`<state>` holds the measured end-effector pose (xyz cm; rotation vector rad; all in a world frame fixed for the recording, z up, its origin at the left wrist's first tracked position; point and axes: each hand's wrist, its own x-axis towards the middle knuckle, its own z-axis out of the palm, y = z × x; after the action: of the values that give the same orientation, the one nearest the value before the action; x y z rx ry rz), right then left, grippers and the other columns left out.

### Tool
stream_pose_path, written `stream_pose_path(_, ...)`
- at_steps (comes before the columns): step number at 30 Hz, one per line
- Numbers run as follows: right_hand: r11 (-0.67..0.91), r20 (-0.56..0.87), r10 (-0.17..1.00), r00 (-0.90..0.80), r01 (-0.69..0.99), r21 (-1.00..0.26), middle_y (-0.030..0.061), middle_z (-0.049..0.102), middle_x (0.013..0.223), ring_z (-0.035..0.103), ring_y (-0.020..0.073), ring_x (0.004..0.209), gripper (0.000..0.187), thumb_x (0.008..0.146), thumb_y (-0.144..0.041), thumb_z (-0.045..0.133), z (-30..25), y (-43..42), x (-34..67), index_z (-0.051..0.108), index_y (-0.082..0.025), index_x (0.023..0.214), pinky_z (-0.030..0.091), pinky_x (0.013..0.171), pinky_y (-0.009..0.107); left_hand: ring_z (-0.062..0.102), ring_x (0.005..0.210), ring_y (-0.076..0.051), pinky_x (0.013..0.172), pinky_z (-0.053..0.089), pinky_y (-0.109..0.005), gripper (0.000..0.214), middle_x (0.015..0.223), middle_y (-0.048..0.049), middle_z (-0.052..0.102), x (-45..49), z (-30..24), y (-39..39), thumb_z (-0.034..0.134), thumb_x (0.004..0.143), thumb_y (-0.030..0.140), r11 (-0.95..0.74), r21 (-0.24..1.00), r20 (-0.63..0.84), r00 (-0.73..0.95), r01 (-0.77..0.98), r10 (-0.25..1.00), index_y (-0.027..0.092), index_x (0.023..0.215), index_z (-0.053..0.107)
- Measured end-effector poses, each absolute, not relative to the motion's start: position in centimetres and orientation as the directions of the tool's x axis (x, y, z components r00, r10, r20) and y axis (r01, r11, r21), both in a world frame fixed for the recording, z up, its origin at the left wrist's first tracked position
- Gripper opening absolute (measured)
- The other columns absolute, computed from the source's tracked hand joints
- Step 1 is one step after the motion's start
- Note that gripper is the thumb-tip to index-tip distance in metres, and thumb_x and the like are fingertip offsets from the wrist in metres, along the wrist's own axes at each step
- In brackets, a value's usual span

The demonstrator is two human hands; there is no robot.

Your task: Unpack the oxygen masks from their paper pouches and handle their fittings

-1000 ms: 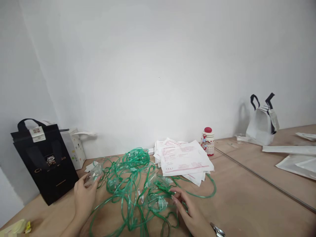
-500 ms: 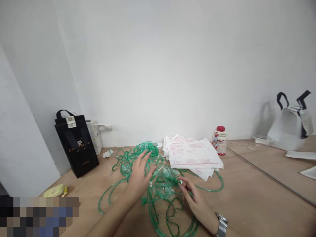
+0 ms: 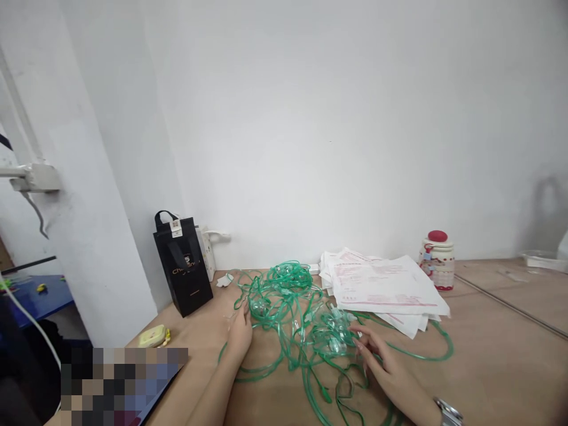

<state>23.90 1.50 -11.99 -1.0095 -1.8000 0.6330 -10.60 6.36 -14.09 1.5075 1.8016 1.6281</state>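
A tangle of green tubing [image 3: 284, 322] with clear green oxygen masks [image 3: 331, 334] lies on the brown table. My left hand [image 3: 240, 334] is at the left edge of the tangle, close to one mask [image 3: 258, 307] and a dark green strap. It is turned edge-on, so its fingers are mostly hidden and I cannot tell whether it holds anything. My right hand [image 3: 379, 355], a silver watch on its wrist, rests beside the nearer masks at the right. Its fingers are bent but apart, the tips by the mask's edge, with nothing visibly gripped.
White printed papers [image 3: 386, 284] are stacked behind the right hand, near a red-capped bottle [image 3: 438, 263]. A black paper bag [image 3: 184, 269] stands at the back left, with a yellow case [image 3: 152, 336] in front of it. A wall [image 3: 310, 130] closes off the back.
My view has swung left. My left hand has drawn back from over the middle of the tubing to its left edge. My right hand stays beside the nearer masks.
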Motion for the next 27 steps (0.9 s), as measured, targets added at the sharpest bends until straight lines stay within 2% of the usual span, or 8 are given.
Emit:
stream_pose_path(8,0.498,0.446,0.867,-0.222,0.371,-0.784,0.0011,0.050,0.073,0.054,0.0194,0.069,0.035,0.090,-0.042,0.035,-12.5,1.6,23.9,0.044,-0.019,0.115,0.047,0.069,0.033,0.059,0.095,-0.019,0.079,0.051,-0.040,0.033,0.114,-0.0071,0.057,-11.1,-14.6,7.0,0.054,0.086,0.033,-0.138,0.926,0.287,-0.418,0.350,0.862,0.017,0.115,0.052)
stream_pose_path(13,0.486,0.428,0.873,-0.232,0.349,-0.801,-0.0007,0.048,0.070,0.053,0.0183,0.066,0.035,0.091,-0.041,0.035,-12.7,1.6,23.9,0.042,-0.018,0.116,0.047,0.067,0.033,0.059,0.095,-0.019,0.079,0.051,-0.040,0.033,0.114,-0.0071,0.057,-12.1,-13.5,7.4,0.054,0.086,0.033,-0.053,0.909,0.241,-0.419,0.413,0.875,0.017,0.115,0.052)
stream_pose_path(17,0.469,0.409,0.881,-0.239,0.327,-0.820,-0.0014,0.047,0.069,0.052,0.0174,0.063,0.035,0.091,-0.041,0.034,-12.5,1.4,23.9,0.041,-0.018,0.117,0.046,0.065,0.031,0.058,0.097,-0.020,0.081,0.050,-0.041,0.033,0.115,-0.0072,0.057,-13.5,-11.1,8.4,0.054,0.086,0.033,-0.017,0.799,0.271,-0.336,0.601,0.902,0.017,0.114,0.052)
stream_pose_path(21,0.458,0.399,0.887,-0.233,0.324,-0.828,-0.0013,0.047,0.069,0.052,0.0179,0.065,0.036,0.091,-0.042,0.035,-12.6,1.6,23.9,0.040,-0.019,0.117,0.046,0.065,0.031,0.058,0.098,-0.020,0.083,0.049,-0.042,0.031,0.115,-0.0071,0.057,-13.2,-9.2,9.2,0.054,0.086,0.033,-0.125,0.611,0.284,-0.069,0.782,0.956,0.017,0.113,0.054)
stream_pose_path(24,0.442,0.383,0.895,-0.230,0.334,-0.833,-0.0015,0.046,0.069,0.051,0.0178,0.063,0.036,0.091,-0.043,0.034,-12.8,1.8,23.9,0.040,-0.019,0.117,0.046,0.064,0.031,0.056,0.104,-0.021,0.087,0.047,-0.044,0.032,0.120,-0.0075,0.055,-11.9,-9.2,9.1,0.055,0.085,0.032,-0.215,0.478,0.256,0.099,0.852,0.962,0.017,0.113,0.054)
stream_pose_path(27,0.443,0.385,0.895,-0.224,0.351,-0.825,-0.0011,0.047,0.069,0.052,0.0182,0.064,0.037,0.091,-0.043,0.032,-12.9,1.8,23.9,0.040,-0.018,0.117,0.046,0.065,0.032,0.055,0.106,-0.022,0.089,0.045,-0.046,0.033,0.120,-0.0075,0.055,-10.8,-9.6,9.0,0.056,0.085,0.032,-0.221,0.402,0.238,0.132,0.889,0.962,0.017,0.114,0.054)
